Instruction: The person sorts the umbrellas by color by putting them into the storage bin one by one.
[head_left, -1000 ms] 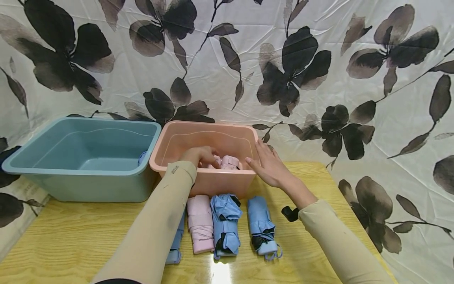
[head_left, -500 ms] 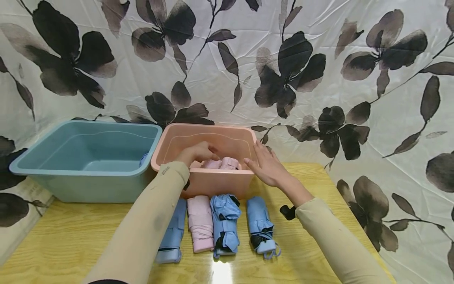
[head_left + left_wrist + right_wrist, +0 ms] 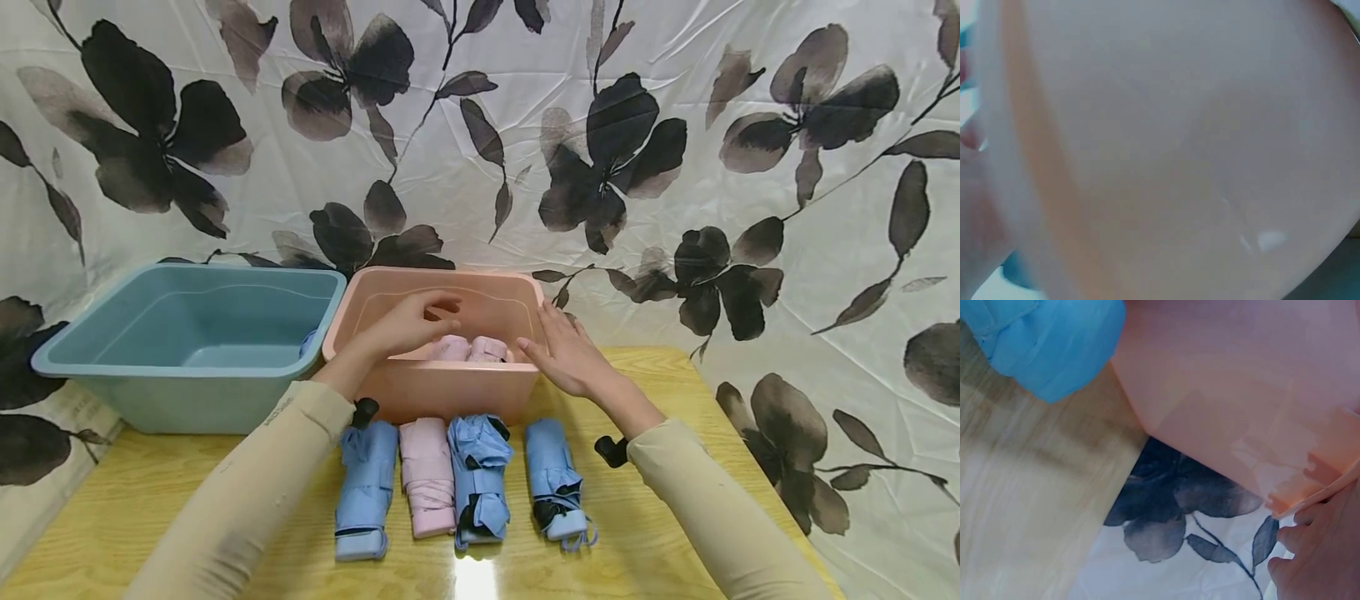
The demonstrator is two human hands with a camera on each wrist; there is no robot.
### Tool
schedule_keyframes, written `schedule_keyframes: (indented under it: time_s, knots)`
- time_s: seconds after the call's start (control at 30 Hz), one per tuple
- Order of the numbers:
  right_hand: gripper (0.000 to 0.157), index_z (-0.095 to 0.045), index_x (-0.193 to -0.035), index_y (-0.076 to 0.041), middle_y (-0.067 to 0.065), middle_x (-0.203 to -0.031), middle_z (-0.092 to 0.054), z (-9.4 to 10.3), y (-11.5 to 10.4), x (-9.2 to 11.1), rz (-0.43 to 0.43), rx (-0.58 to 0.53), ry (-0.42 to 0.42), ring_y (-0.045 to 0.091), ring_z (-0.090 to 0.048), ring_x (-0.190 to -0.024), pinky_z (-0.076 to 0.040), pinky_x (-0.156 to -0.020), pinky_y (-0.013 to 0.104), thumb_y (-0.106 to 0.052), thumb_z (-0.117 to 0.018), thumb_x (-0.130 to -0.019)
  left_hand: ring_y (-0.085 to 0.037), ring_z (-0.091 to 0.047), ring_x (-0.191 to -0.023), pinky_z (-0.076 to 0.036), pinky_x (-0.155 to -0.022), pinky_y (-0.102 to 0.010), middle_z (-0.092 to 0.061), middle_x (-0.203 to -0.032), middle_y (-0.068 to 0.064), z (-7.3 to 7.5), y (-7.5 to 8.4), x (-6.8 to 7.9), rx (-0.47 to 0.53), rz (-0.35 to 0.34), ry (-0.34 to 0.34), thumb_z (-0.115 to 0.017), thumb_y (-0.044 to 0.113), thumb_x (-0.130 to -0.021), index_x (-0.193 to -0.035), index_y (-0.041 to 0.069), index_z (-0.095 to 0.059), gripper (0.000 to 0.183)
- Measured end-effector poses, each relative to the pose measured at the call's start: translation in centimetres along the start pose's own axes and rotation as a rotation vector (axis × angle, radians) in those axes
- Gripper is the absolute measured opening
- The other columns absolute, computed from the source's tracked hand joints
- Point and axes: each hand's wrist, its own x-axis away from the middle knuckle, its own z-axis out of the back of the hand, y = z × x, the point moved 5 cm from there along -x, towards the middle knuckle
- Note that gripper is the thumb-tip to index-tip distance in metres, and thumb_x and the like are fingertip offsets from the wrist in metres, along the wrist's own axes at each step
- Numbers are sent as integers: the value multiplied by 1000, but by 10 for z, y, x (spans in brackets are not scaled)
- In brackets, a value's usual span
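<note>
My left hand [image 3: 412, 323] is over the pink bin [image 3: 442, 392], fingers loosely bent with nothing between them. Below it, two pink folded umbrellas [image 3: 487, 349] lie inside the bin, partly hidden by its front wall. My right hand [image 3: 573, 350] rests with straight fingers against the bin's right rim; the right wrist view shows those fingers [image 3: 1294, 537] at the rim. In front of the bin lie a blue folded umbrella [image 3: 366, 492], a pink one [image 3: 427, 479], a second blue one [image 3: 480, 479] and, farther right, a third blue one [image 3: 553, 479]. The bin's wall fills most of the left wrist view.
A teal bin [image 3: 187, 371] stands left of the pink one, with something blue [image 3: 307, 342] at its inner right side. The wooden table [image 3: 637, 533] ends at the right, and a floral cloth [image 3: 480, 150] hangs behind.
My left hand has risen from the pink umbrellas inside the bin and shifted left, holding nothing. The leftmost blue umbrella has come into view. My right hand stays at the rim.
</note>
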Motion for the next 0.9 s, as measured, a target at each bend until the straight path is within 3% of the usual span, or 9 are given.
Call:
schedule_keyframes:
  time_s: [0.23,0.4,0.67,0.9]
  knots:
    - [85,-16,-163,5,20,-172,-10,-1,-1,3,8,-1,7,38,-10,-159,-8,-125,61,-57,-34,-109,-36,-60,-122,-51,-101,-52,-54,-150,-16,0,23,47,27,-153,145,-66,17,-102,-153,6,-48,55]
    - [87,-16,-163,5,21,-172,-10,-2,-1,3,15,6,13,40,-11,-158,-9,-125,62,-60,-32,-108,-31,-63,-114,-52,-93,-46,-55,-146,-17,-5,25,81,32,-213,260,-69,15,-101,-150,4,-51,54]
    - [87,-15,-164,5,21,-172,-9,-3,-1,3,14,6,12,40,-10,-158,-8,-126,60,-60,-32,-108,-24,-63,-107,-54,-84,-34,-61,-135,-10,-21,1,130,-5,-214,360,-73,12,-98,-144,8,-59,48]
    - [84,-15,-163,6,24,-171,-10,0,-2,2,26,-15,21,42,-9,-158,-9,-126,58,-54,-37,-109,-23,-63,-101,-53,-76,-32,-60,-129,-9,-33,-34,154,-148,-193,335,-76,10,-95,-142,9,-60,49]
